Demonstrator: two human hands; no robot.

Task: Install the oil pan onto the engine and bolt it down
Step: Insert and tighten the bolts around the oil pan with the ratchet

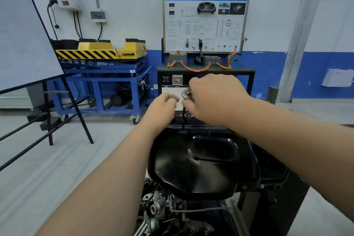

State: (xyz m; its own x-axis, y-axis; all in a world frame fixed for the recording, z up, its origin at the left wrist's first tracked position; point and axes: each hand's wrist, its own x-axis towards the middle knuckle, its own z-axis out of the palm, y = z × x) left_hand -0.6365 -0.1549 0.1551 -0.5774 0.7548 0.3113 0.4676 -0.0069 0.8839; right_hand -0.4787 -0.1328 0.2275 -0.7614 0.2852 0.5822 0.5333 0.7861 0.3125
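L forearm [99,188] nearest; oil pan [201,163] beneath. My R hand [212,99] clamps ratchet [187,93], shaft [183,119] upright at pan's far rim; L hand [162,109] just left, curled, contents unclear.

ratchet [186,93] in right hand [214,97]

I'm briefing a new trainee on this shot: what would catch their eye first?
The glossy black oil pan fills the lower middle, atop the engine. At its far edge the right hand grips a ratchet, the left hand curled beside it. Behind them stands a framed diagram board.
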